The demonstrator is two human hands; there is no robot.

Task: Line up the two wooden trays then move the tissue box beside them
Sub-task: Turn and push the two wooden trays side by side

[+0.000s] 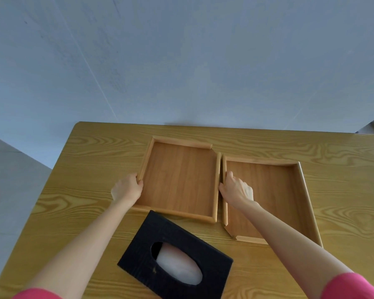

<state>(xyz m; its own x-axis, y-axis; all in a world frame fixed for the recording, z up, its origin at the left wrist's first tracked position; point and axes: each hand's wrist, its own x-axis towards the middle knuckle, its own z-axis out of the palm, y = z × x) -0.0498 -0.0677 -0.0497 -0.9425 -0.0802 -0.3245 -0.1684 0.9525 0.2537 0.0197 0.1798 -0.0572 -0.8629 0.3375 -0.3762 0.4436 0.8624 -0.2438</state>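
Two trays sit nearly edge to edge on the table [95, 147], so we're mid-lineup. Our left hand [127, 189] curls around the left rim of the left tray [179, 180], and our right hand [236, 190] grips the right tray [274, 190] by its left rim, probably to square them. Right tray sits nearer than the left. Tissue box [175, 255] waits near us, untouched, just below the left tray.

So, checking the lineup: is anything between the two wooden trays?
No. In the head view only a narrow strip of bare table separates the left tray from the right tray.
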